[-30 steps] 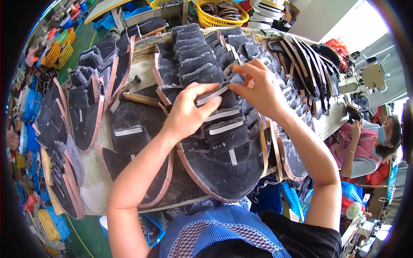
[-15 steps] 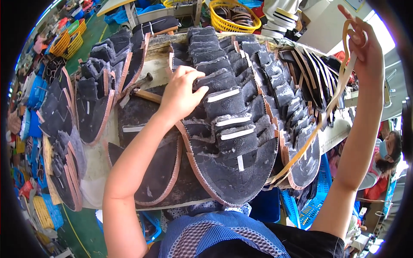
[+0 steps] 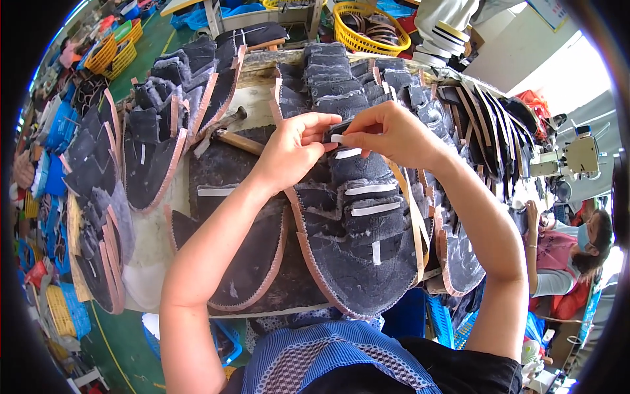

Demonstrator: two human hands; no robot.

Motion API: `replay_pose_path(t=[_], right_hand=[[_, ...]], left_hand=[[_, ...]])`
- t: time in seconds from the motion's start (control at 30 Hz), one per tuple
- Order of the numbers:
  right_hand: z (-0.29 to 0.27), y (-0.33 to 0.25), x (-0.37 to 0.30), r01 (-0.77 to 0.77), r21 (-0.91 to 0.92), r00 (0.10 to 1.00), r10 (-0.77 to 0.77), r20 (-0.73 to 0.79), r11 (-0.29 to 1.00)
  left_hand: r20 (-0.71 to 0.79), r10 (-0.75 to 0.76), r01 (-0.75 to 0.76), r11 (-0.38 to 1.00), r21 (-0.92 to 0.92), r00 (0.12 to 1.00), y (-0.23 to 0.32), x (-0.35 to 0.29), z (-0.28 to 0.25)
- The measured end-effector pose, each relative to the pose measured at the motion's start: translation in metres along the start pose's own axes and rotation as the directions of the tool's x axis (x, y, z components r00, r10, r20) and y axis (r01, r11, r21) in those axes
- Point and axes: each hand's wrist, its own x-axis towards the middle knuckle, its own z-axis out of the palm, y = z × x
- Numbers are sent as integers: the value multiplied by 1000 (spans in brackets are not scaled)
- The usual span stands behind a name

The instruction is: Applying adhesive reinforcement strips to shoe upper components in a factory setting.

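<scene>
My right hand (image 3: 397, 138) pinches the end of a narrow white tape strip (image 3: 337, 138) between thumb and forefinger, above the middle stack. A cream-yellow length of the tape (image 3: 415, 217) hangs from this hand to the stack's right side. My left hand (image 3: 296, 152), fingers curled, grips the edge of a black shoe-upper piece, its thumb and forefinger close to the white strip. The overlapping black shoe uppers (image 3: 361, 276) have fuzzy grey edges and pinkish-brown zigzag-stitched borders. Short white strips lie across several of them, such as the white strip (image 3: 375, 209).
A hammer (image 3: 236, 140) rests left of my left hand. More black uppers (image 3: 154, 151) are stacked on the left and others (image 3: 485, 131) on the right. A yellow basket (image 3: 371, 27) stands beyond the table. At the right sits a masked person (image 3: 564, 253) near a sewing machine (image 3: 581, 156).
My right hand has come down from high on the right to beside my left hand, bringing the tape. My left hand has shifted slightly right in view. The masked person shows more fully.
</scene>
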Motion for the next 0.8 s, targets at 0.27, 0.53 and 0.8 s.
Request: replay_pose_path(t=[0.27, 0.53, 0.8], right_hand=[[6, -9, -1, -154, -162, 968, 116, -224, 975], [-22, 19, -27, -227, -268, 868, 70, -491, 936], [-18, 19, -18, -87, -232, 902, -23, -431, 969]], left_hand=[[-139, 89, -73, 991, 111, 986, -7, -2, 12], [-196, 209, -121, 916, 383, 958, -7, 7, 22], [8, 161, -156, 941, 300, 987, -5, 17, 26]])
